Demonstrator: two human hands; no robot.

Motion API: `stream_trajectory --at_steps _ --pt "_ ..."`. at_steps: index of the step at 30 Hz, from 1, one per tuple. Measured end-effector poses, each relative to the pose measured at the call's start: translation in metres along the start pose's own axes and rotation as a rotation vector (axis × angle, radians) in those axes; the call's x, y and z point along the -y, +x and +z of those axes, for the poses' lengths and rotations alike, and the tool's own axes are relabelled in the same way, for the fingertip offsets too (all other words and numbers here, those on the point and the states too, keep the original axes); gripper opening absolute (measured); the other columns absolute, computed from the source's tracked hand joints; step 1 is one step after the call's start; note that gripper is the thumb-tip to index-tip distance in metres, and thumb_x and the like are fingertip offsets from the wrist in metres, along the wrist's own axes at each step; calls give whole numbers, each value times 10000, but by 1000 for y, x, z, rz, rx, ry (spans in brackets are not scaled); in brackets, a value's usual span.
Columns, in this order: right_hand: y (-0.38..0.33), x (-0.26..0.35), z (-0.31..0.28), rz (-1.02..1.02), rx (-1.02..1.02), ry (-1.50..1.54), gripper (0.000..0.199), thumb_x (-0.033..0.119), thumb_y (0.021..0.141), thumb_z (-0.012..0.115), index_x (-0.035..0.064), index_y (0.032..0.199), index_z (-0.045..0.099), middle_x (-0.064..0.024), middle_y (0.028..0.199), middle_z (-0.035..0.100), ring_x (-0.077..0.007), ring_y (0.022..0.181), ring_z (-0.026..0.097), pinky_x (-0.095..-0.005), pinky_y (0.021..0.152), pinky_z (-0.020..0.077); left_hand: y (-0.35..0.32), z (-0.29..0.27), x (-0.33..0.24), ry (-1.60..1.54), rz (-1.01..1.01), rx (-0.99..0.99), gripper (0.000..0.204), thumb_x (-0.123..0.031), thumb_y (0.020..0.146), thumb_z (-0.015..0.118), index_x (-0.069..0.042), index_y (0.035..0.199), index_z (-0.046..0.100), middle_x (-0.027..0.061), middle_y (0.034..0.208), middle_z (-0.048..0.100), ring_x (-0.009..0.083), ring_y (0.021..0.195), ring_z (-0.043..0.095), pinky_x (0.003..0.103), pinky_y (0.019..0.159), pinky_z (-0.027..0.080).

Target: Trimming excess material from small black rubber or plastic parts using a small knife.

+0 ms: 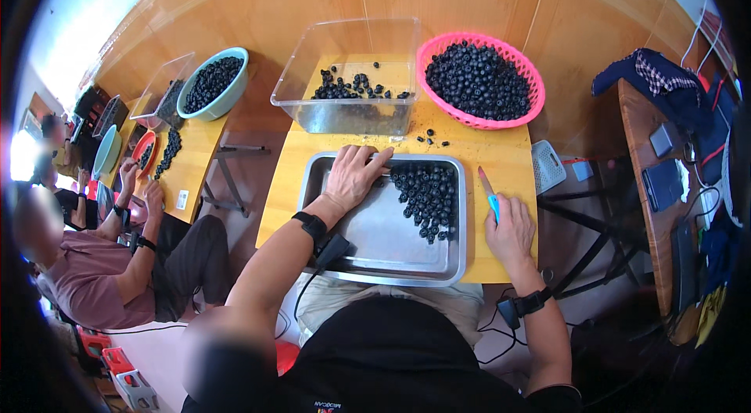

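Observation:
A steel tray (368,245) lies in front of me with a heap of dark round berries (427,192) in its right half. My left hand (353,174) rests palm down at the tray's far left edge, fingers spread toward the berries, holding nothing that I can see. My right hand (508,227) sits on the yellow table (508,159) just right of the tray, closed on a small knife (489,192) with a blue handle, its blade pointing away from me.
Behind the tray stand a clear plastic box (356,77) with some berries and a pink basket (526,112) full of them. A few loose berries (429,136) lie between. Left, another person (117,264) sits at a second table with a teal bowl (228,96). Right, a cluttered table (665,147).

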State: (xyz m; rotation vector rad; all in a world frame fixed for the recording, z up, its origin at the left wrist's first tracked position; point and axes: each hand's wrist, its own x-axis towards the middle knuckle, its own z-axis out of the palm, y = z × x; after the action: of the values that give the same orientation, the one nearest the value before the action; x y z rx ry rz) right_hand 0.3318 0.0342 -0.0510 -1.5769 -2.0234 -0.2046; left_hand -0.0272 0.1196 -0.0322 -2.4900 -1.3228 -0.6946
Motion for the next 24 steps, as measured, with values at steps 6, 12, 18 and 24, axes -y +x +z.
stream_trajectory --at_steps 6,12,18,24 --pt "1 0 -3 -5 40 19 336 180 893 686 47 1195 627 -143 928 571 -346 858 605 -484 705 501 1 -2 -1 39 6 1 465 -307 920 709 -167 1354 619 60 1076 636 273 993 599 424 922 475" --pt "-1 -4 -2 25 105 47 348 282 936 680 66 1205 633 -132 956 583 -345 874 608 -497 723 496 6 -6 -6 42 0 14 471 -312 905 720 -164 1340 619 58 1072 632 276 981 600 427 919 486" --pt "2 -2 -6 20 109 64 338 292 934 689 70 1184 644 -124 947 579 -338 874 608 -492 723 496 11 -7 -7 57 -1 47 458 -331 905 720 -167 1320 618 61 1068 630 283 980 602 434 908 489" --pt "3 -2 -7 35 144 78 319 290 930 695 76 1163 650 -123 946 569 -338 886 600 -499 726 491 14 -8 -7 63 5 52 446 -345 917 709 -177 1317 609 63 1070 630 280 987 604 430 921 492"
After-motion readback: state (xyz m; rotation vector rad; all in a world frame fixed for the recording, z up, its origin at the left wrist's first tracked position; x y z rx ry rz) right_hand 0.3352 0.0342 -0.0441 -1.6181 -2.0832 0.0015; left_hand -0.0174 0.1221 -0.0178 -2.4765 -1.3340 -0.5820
